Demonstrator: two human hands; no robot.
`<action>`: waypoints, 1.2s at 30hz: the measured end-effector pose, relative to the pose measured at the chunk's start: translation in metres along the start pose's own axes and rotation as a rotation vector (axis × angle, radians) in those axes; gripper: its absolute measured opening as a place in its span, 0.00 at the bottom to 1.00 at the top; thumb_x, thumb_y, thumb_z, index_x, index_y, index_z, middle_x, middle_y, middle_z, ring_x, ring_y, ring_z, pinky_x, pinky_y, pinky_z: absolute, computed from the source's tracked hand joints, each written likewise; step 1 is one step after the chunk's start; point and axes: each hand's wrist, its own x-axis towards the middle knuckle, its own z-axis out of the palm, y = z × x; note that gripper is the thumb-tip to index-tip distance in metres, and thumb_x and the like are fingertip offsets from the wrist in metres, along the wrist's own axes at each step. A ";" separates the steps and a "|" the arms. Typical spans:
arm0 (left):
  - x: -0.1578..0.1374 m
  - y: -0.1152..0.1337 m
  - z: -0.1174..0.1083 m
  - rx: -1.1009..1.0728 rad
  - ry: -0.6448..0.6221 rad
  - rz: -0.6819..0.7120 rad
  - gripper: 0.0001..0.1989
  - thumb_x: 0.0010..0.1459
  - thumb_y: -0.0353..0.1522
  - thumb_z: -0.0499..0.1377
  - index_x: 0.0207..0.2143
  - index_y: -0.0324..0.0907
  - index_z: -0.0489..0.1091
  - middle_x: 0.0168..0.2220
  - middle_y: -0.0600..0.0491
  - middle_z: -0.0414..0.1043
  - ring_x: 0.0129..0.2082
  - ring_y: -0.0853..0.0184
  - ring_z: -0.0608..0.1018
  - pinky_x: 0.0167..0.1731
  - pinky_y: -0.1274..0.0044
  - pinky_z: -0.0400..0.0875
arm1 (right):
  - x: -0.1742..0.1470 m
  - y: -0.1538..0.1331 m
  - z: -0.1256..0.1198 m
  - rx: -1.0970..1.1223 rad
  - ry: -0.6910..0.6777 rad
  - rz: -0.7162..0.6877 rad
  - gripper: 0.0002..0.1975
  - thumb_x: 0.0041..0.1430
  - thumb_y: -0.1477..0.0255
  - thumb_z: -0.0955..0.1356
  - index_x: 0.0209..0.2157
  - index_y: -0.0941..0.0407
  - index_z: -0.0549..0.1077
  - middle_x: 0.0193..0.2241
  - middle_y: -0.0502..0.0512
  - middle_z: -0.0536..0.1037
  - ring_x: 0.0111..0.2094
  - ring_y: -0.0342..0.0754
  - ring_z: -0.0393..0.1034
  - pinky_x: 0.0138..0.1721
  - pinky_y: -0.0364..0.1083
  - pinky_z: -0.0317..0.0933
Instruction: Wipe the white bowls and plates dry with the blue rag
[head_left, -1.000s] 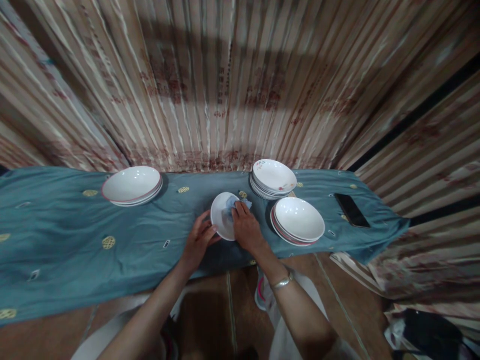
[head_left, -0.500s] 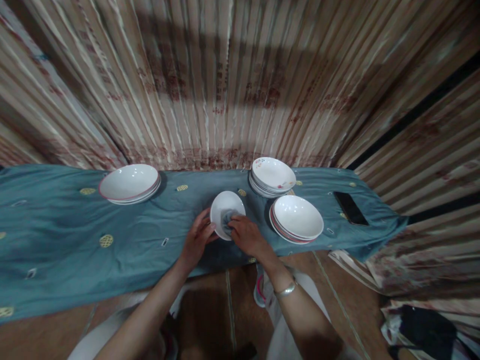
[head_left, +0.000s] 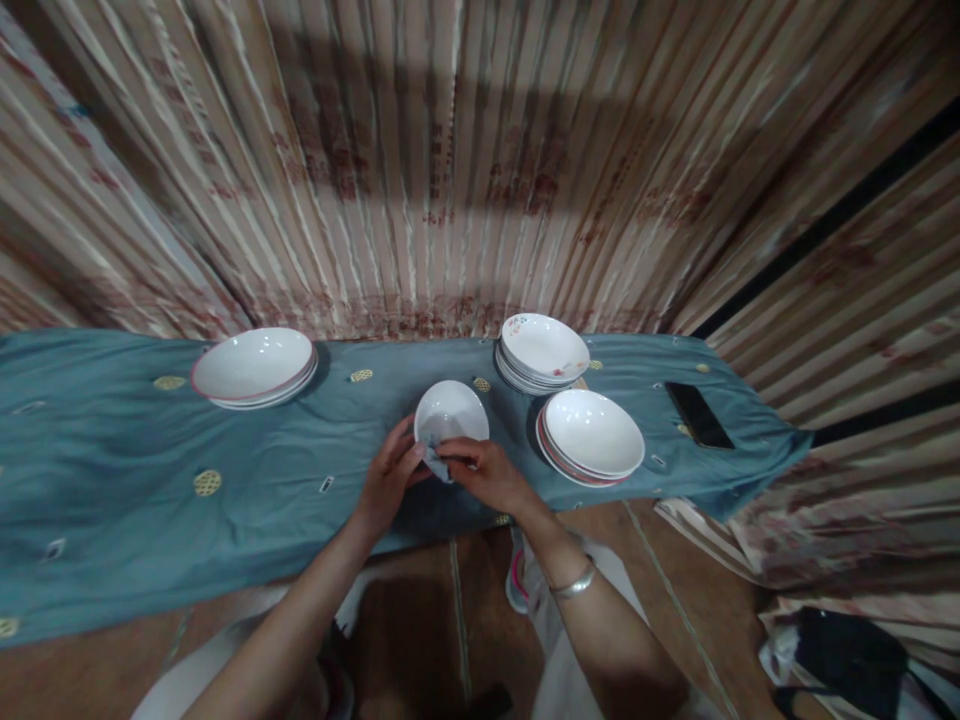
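A small white bowl [head_left: 452,405] is tilted toward me above the blue cloth, near the table's front edge. My left hand [head_left: 390,470] grips its left rim, thumb on the near side. Pinched in the fingers of my right hand [head_left: 484,470] is a bluish-grey cloth [head_left: 436,460], pressed over the bowl's near rim. Part of the cloth hangs outside the bowl. The fingertips of my right hand are partly hidden by the cloth.
Right of the bowl stand a stack of white bowls [head_left: 594,435] and, behind it, a stack of floral plates [head_left: 545,350]. More red-rimmed bowls [head_left: 255,365] are stacked at left. A black phone [head_left: 699,415] lies far right on the blue tablecloth [head_left: 262,510]. Curtains [head_left: 420,200] hang behind.
My right hand has moved the cloth from the inside of the bowl to its near rim, slightly left and toward me. The left hand keeps its grip.
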 end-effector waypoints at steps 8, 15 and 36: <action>0.002 0.000 0.000 0.036 0.024 0.008 0.36 0.46 0.46 0.65 0.57 0.46 0.64 0.49 0.47 0.74 0.45 0.58 0.77 0.39 0.70 0.76 | 0.008 0.004 0.016 0.117 0.129 -0.096 0.13 0.60 0.70 0.64 0.44 0.52 0.77 0.49 0.54 0.76 0.50 0.46 0.71 0.50 0.46 0.65; 0.003 -0.006 -0.001 0.033 0.005 0.029 0.36 0.48 0.45 0.64 0.58 0.46 0.63 0.52 0.46 0.72 0.48 0.56 0.75 0.41 0.68 0.76 | 0.015 -0.004 0.016 -0.074 0.224 -0.188 0.18 0.63 0.70 0.62 0.52 0.52 0.72 0.57 0.55 0.69 0.60 0.47 0.61 0.61 0.49 0.54; -0.003 0.001 0.002 0.077 -0.056 0.053 0.35 0.49 0.43 0.63 0.59 0.45 0.61 0.55 0.45 0.69 0.51 0.53 0.74 0.43 0.65 0.75 | 0.041 0.015 -0.010 -0.523 0.316 -0.062 0.27 0.62 0.78 0.58 0.63 0.64 0.58 0.64 0.67 0.57 0.66 0.54 0.48 0.65 0.57 0.45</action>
